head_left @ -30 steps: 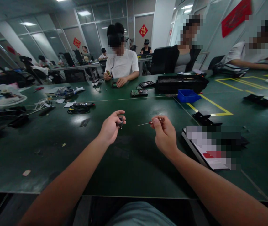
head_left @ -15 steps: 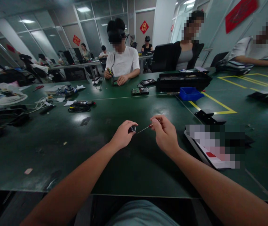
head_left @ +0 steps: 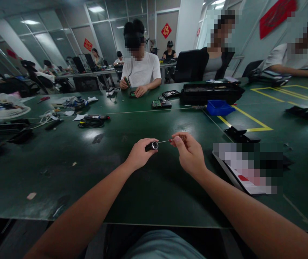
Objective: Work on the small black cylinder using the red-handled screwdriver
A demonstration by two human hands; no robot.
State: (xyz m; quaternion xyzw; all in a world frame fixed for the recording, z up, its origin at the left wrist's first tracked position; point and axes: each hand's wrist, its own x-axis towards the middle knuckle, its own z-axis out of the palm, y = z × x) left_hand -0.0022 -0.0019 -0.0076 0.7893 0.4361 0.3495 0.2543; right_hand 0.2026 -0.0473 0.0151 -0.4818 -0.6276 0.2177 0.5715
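Observation:
My left hand point(head_left: 141, 154) is closed around a small black cylinder point(head_left: 152, 145) with a silvery ring at its open end, perhaps a flashlight; its far part is hidden by the fingers. Opposite it, my right hand point(head_left: 188, 149) pinches a thin screwdriver point(head_left: 170, 140) with a reddish handle, mostly covered by the fingers. The screwdriver's slim shaft points left, and its tip is at the upper rim of the cylinder; I cannot tell whether they touch. Both hands are above the green tabletop point(head_left: 154, 194).
A blue bin point(head_left: 220, 107) and a long black tray point(head_left: 211, 94) stand ahead to the right. Closer lies a white booklet-like item point(head_left: 240, 172), partly blurred. Black cables point(head_left: 91, 122) lie left of centre. A person point(head_left: 141, 72) across the table handles a circuit board.
The screwdriver's shaft has swung up to nearly level, its tip now at the cylinder's upper rim. The cylinder has turned slightly and shows more of its body.

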